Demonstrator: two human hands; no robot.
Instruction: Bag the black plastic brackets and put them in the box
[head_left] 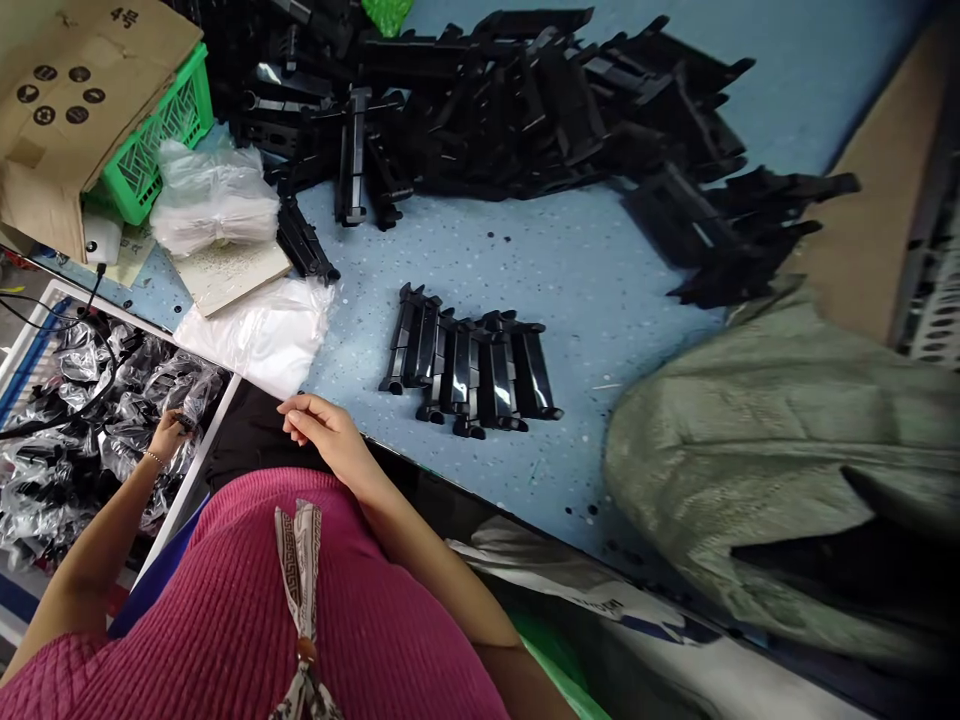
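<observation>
My left hand (171, 437) is at the right side of a white-rimmed bin (223, 405), its fingers closed around a black plastic part in a clear bag (184, 422). Similar bagged black parts (124, 440) fill the bin. My right hand (319, 425) hovers by the table's front edge, fingers loosely bent and apart, with nothing in them. Just beyond it lies a stack of flat clear plastic bags (262, 335). To its right, several unbagged black plastic parts (459, 365) lie side by side in a row on the blue speckled table (570, 260).
A large heap of black parts (510, 110) spreads along the back. At the left stand a green basket (161, 140), a cardboard box (90, 90) and a tied bundle of clear bags (217, 200). A grey-green sack (787, 440) covers the table's right side.
</observation>
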